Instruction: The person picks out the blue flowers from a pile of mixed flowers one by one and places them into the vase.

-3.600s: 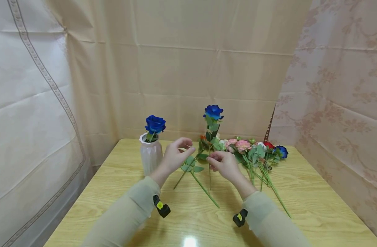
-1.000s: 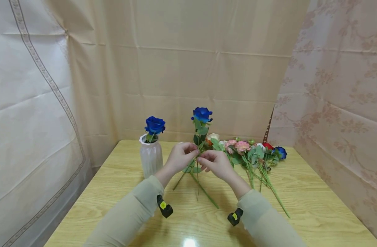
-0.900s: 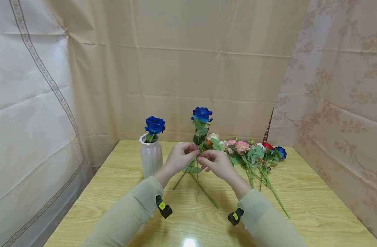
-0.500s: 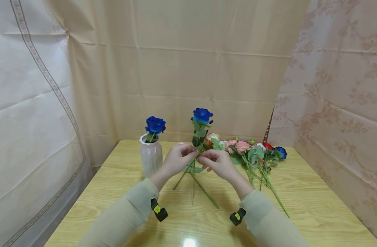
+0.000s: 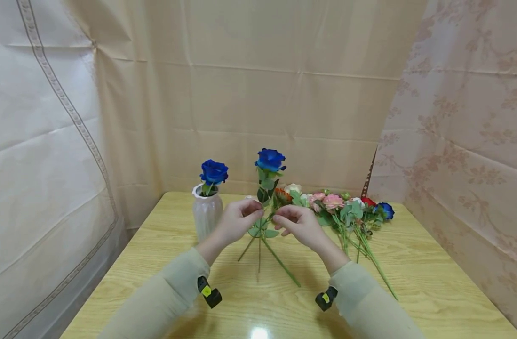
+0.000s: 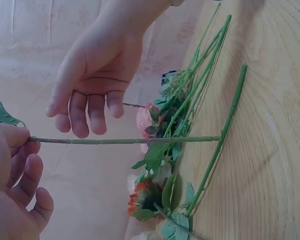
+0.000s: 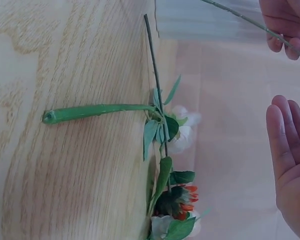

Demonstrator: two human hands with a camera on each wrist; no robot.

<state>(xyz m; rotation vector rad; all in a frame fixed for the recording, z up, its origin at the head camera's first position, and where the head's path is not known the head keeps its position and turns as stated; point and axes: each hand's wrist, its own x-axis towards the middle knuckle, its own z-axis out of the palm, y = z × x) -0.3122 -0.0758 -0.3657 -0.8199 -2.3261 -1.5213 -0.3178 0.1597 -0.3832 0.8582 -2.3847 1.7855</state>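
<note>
In the head view a blue artificial rose point(image 5: 270, 160) stands upright over the table, its stem pinched between thumb and fingertips of my left hand point(image 5: 239, 219). The left wrist view shows the long stem point(image 6: 105, 141) leading away from that pinch point(image 6: 20, 170). Just right of the stem is my right hand point(image 5: 299, 223), fingers bent loosely and free of it; in the right wrist view this hand point(image 7: 295, 160) holds nothing. Left of both hands is a white ribbed vase point(image 5: 206, 216) with another blue rose point(image 5: 214, 172) in it.
Two flower stems lie crossed on the wooden table point(image 5: 156, 282) beneath the hands, one a thick green stem point(image 5: 281, 263). An orange flower point(image 5: 283, 194) lies behind. A pile of pink flowers point(image 5: 332, 202), with red and blue ones, lies right. Curtains point(image 5: 241, 94) surround the table.
The held blue rose has moved left, towards the vase, passing from the right hand's grip to the left's. The right hand has let go and the hands have drawn slightly apart.
</note>
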